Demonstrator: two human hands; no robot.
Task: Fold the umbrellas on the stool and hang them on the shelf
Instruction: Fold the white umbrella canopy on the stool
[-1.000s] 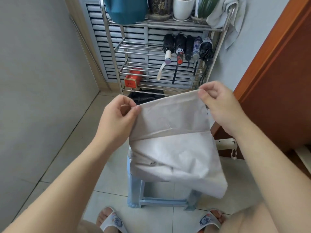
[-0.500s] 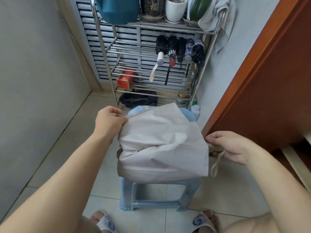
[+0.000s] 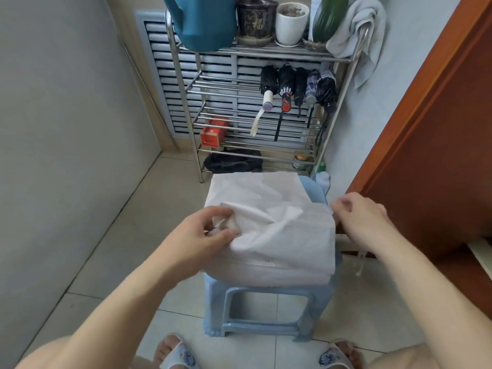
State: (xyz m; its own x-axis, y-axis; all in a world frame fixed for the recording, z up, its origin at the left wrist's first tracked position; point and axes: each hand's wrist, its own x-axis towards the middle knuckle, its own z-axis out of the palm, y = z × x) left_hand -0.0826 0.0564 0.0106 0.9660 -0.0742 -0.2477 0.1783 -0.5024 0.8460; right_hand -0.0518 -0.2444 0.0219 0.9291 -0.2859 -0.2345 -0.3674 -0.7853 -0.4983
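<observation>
A white umbrella [image 3: 279,235] lies collapsed in loose folds on a pale blue plastic stool [image 3: 266,294]. My left hand [image 3: 197,235] pinches a bunch of its fabric at the left side. My right hand [image 3: 359,219] is at the canopy's right edge, its curled fingertips on the fabric corner. The umbrella's cream handle [image 3: 343,238] and its strap [image 3: 359,265] stick out below that hand. Behind the stool stands a steel shelf [image 3: 183,83], where several folded umbrellas [image 3: 286,81] hang from a rail on the right.
On the shelf top are a teal watering can [image 3: 202,20], flower pots and a draped towel [image 3: 356,30]. A red tin [image 3: 214,131] and a dark bag [image 3: 234,162] sit lower. A brown door [image 3: 439,155] is close on the right, a wall on the left. My slippered feet flank the stool.
The canopy, held up stretched between both hands a second ago, now lies bunched on the stool. Both hands came down; the left hand shifted to gather folds at the left side.
</observation>
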